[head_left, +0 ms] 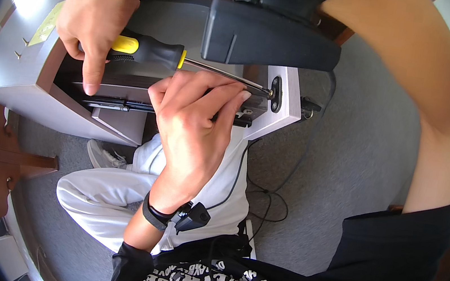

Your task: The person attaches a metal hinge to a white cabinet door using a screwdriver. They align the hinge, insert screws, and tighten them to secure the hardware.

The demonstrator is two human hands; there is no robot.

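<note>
My right hand (95,27) reaches around from the top and grips the black and yellow handle of a screwdriver (157,52), index finger stretched down beside it. The metal shaft slants right. Its tip meets a screw in a black oval fitting (276,95) on the inner face of a pale drawer front (282,119). Below the shaft, my left hand (197,114) is closed, thumb and fingertips together close to the tip; what they pinch is hidden. A black metal drawer slide (121,105) runs along the drawer's side, partly behind my left hand.
Two small screws (18,55) stand on the grey cabinet top (4,69) at left, near a yellow paper (46,25). Keys (309,112) hang outside the drawer front. A black device (272,41) blocks part of the view. Black cable (272,192) lies on the grey floor.
</note>
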